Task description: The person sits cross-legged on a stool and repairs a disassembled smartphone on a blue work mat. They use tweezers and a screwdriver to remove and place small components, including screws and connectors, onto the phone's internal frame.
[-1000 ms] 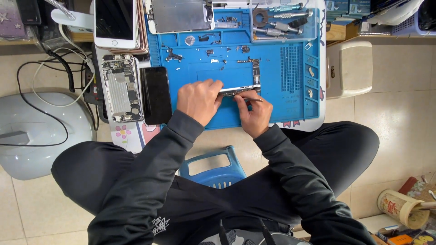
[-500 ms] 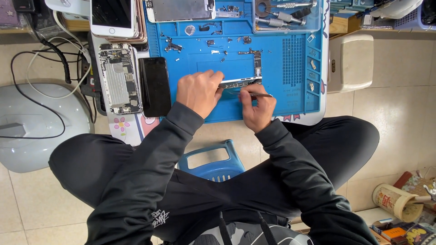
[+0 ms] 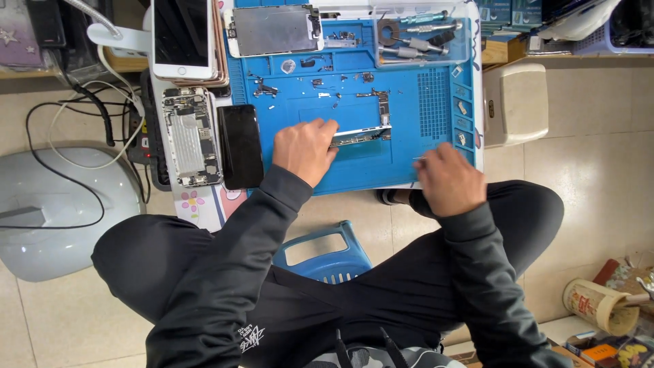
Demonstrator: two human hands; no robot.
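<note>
Pinning phone logic board [image 3: 361, 135] on blue repair mat [image 3: 409, 170] with my left hand [image 3: 304, 150], fingers curled over its end. Right hand [image 3: 446, 178] off board at mat edge, pinching thin tool [image 3: 418, 159]. Phone already gutted: open chassis [image 3: 188, 136], loose screws [image 3: 327, 83] laid out; reassembly pending.

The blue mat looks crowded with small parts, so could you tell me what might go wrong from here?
1. Loose screws and small parts lie scattered on the blue mat; a sleeve could sweep them off.
2. The left hand holds the board only at one end, so it may twist or slip.
3. The right hand sits at the mat's front edge with a thin tool, which could drop to the floor.
</note>
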